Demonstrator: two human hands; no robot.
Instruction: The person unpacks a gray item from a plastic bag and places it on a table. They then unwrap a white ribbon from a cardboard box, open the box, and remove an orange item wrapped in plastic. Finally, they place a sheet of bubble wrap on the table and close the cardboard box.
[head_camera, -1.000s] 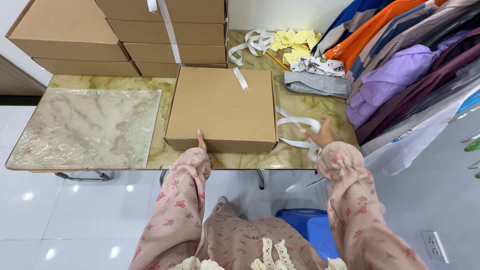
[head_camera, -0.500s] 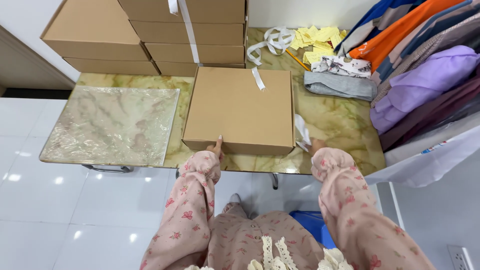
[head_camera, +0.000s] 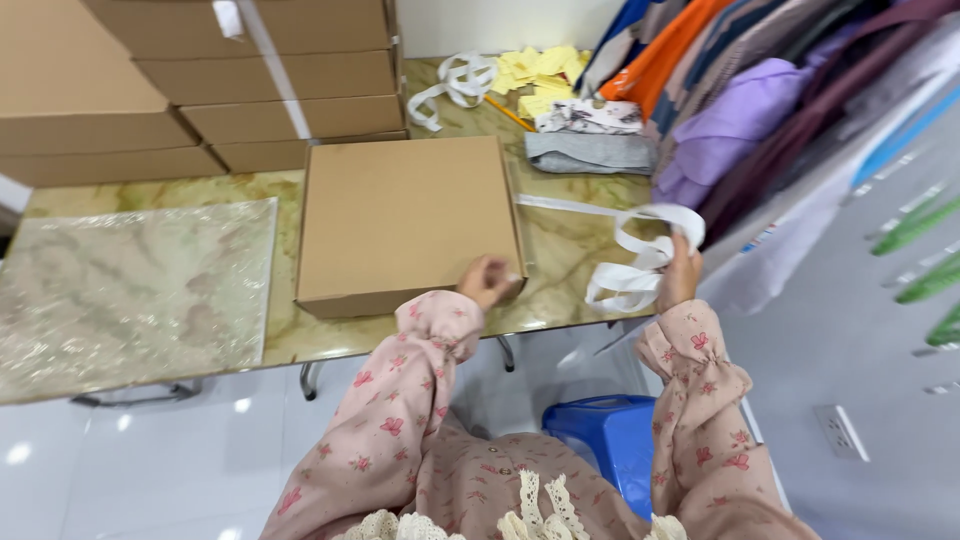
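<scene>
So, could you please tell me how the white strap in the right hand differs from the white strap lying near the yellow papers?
The strap in the right hand is lifted off the table in loose loops, with one end trailing flat toward the cardboard box. The strap by the yellow papers lies untouched at the far side of the table, beside the stacked boxes. It also looks smaller in the picture. Both are flat, white and looped.

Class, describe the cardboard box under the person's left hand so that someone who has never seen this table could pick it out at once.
Start at the marble-patterned table. Near its front edge a flat, square, closed brown cardboard box lies alone, with the left hand on its near right corner. Unlike the stacked boxes behind it, it sits singly, with a white strip, held by the right hand, running up to its right side.
</scene>
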